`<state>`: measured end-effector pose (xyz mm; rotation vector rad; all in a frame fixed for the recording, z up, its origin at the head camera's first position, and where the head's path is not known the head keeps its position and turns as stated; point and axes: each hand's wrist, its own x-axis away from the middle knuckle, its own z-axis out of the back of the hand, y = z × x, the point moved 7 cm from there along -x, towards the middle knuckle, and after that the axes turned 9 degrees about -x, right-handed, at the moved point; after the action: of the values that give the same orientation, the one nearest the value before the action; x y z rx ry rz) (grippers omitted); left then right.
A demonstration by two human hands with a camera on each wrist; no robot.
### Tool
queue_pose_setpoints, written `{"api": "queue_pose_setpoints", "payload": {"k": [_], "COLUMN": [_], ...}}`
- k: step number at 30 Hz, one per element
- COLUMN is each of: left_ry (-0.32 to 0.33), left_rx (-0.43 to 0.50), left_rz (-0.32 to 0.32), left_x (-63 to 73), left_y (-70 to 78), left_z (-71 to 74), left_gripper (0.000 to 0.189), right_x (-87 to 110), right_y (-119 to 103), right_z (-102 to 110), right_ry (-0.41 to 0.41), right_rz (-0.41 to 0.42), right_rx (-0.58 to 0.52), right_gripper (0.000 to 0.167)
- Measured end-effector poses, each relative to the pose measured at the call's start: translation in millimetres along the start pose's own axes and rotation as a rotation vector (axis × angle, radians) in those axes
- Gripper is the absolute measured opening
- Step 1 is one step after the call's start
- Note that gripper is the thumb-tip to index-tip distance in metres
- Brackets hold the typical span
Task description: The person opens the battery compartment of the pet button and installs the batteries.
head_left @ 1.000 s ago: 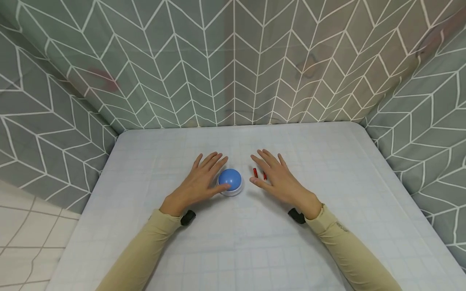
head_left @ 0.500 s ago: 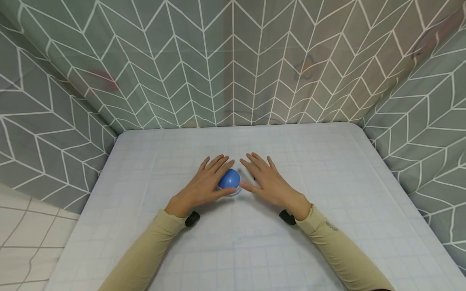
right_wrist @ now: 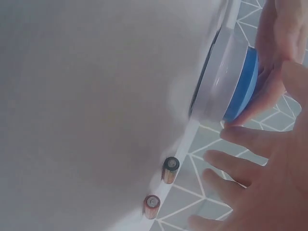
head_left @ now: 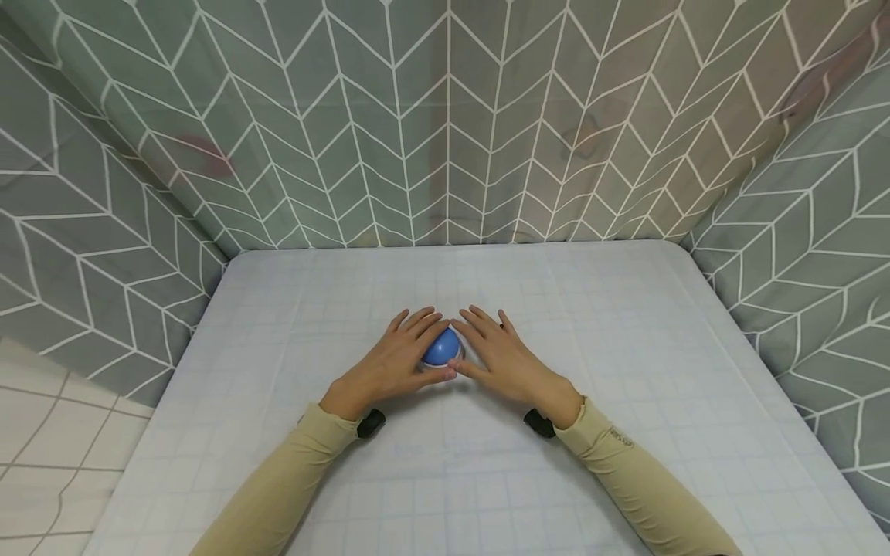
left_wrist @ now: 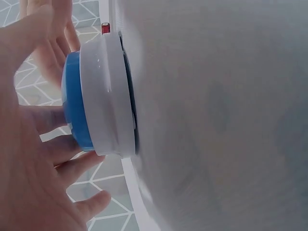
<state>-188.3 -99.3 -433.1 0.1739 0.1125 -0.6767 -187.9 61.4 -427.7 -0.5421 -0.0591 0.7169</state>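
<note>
A round push button with a blue dome and a thick white base sits on the table between my hands. My left hand lies close around its left side, fingers spread and relaxed, thumb along its near edge. On the other side my right hand is spread the same way, its thumb tip near the left thumb. In the right wrist view the right fingers are extended close to the dome. Two small batteries, one with a dark end and one reddish, stand beside the button, mostly hidden under my right hand in the head view.
The white table has a faint grid on its cover. Grey curtains with white chevron lines stand along the back and both sides. White floor tiles show at the lower left. A dark strap mount is on the left wrist.
My right hand has moved left, over the batteries and up to the button. My left hand has shifted slightly right, and both thumbs now come close together at the button's near side.
</note>
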Motion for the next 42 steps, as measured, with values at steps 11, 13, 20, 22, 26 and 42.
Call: {"api": "queue_pose_setpoints", "payload": {"k": [11, 13, 20, 22, 26, 42], "left_ry": [-0.028, -0.026, -0.038, -0.045, -0.046, -0.031], "left_rx": [0.117, 0.152, 0.223, 0.235, 0.291, 0.486], "left_rz": [-0.027, -0.016, 0.043, 0.057, 0.096, 0.132], "left_x": [5.4, 4.8, 2.6, 2.0, 0.9, -2.5], "left_y": [-0.5, -1.5, -5.8, -6.9, -10.3, -10.3], "left_z": [-1.8, -1.5, -1.1, -2.0, -3.9, -2.4], "left_gripper": [0.091, 0.091, 0.094, 0.096, 0.098, 0.075], "right_x": [0.3, 0.8, 0.0, 0.6, 2.3, 6.2], "right_y": [-9, -10, -9, -8, -5, -14], "right_z": [-7, -6, -6, -6, -6, 8], "right_ry": [-0.037, -0.036, -0.049, -0.052, -0.058, 0.026], "right_rz": [0.026, 0.038, 0.047, 0.041, 0.032, 0.092], "right_rx": [0.021, 0.028, 0.015, 0.012, 0.023, 0.019], "right_gripper": [0.079, 0.080, 0.081, 0.081, 0.081, 0.068]}}
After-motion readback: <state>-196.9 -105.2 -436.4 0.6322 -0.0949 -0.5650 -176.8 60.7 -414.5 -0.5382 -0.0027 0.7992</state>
